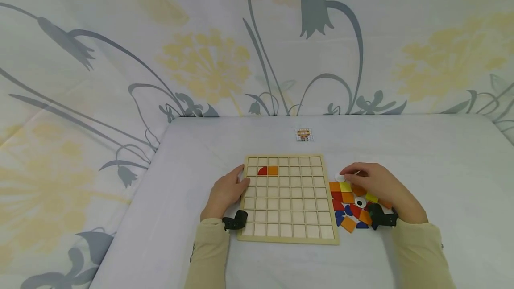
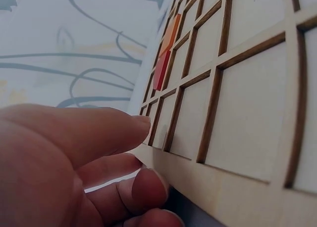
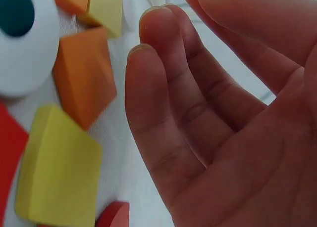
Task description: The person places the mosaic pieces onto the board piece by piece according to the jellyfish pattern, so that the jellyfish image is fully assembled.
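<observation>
A wooden grid board [image 1: 286, 240] lies flat on the white cloth. My left hand [image 1: 227, 191] holds its left edge, with the thumb by the rim and the other fingers at the side and below in the left wrist view. A red quarter-round tile [image 1: 263, 171] and an orange square tile [image 1: 273, 171] sit side by side in the second row. Right of the board, my right hand [image 1: 371, 182] pinches a white round piece [image 1: 339, 177] between thumb and finger; its fingertips are partly cut off in the right wrist view.
Loose coloured tiles [image 1: 348, 224] lie in a cluster right of the board, partly beneath my right hand. Among them is a white disc with a dark centre [image 1: 360, 202]. A small printed pattern card [image 1: 304, 134] lies beyond the board. Behind it rises a flower-patterned cloth [image 1: 217, 70].
</observation>
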Available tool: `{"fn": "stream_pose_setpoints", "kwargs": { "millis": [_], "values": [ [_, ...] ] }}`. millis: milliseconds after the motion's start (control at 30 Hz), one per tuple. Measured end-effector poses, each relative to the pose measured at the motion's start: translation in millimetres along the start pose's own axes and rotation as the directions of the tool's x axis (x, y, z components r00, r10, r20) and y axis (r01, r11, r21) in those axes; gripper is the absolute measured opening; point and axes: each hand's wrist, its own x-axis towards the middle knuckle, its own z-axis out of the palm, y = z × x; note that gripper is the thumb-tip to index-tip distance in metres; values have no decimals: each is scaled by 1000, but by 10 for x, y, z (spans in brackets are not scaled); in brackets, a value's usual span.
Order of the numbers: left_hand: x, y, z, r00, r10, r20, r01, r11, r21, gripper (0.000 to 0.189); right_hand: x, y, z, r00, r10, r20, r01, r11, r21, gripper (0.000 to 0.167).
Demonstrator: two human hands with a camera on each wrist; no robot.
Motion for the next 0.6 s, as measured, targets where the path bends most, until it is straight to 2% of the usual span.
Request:
{"fn": "stream_pose_setpoints", "kwargs": {
  "millis": [100, 333, 600],
  "values": [
    [2, -22, -13, 1000, 9, 12, -9, 1000, -18, 53, 2, 69, -33, 1000, 9, 8, -8, 1000, -23, 33],
    [22, -97, -49, 998, 34, 57, -23, 983, -182, 50, -40, 144, -132, 999, 3, 42, 0, 998, -63, 32],
    [20, -91, -32, 998, 35, 46, -31, 995, -91, 52, -112, 191, -143, 992, 57, 112, -50, 997, -59, 32]
  ]
}}
